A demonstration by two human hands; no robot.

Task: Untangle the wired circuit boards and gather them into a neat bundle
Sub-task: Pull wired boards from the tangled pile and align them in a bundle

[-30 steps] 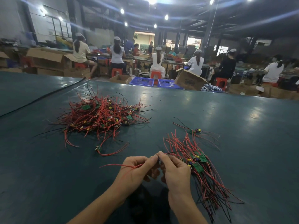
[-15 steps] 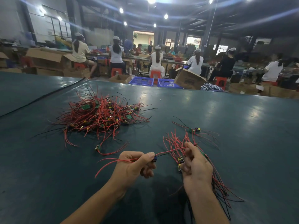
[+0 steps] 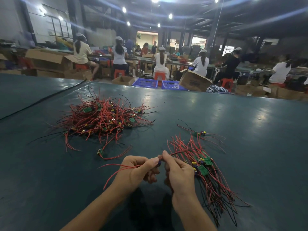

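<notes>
Both hands are curled in tight over the near edge of the desk (image 3: 233, 122), fingertips almost meeting. The left hand (image 3: 138, 170) pinches a wired board (image 3: 159, 163) between thumb and forefinger, its red leads (image 3: 116, 171) trailing out to the left. The right hand (image 3: 180, 174) pinches the same piece from the other side, where a red lead runs off into the bundle (image 3: 210, 184) just beside it. The bundle lies fanned out, green boards near the middle and wire ends pointing toward the person. The pile (image 3: 103, 117) sits well apart on the far left, a knot of red and black wire. One loose board (image 3: 200, 132) lies beyond the bundle. Half a second ago the hands were spread, the lead stretched between them and the right hand over the bundle; now they have closed together and the bundle's boards show.
</notes>
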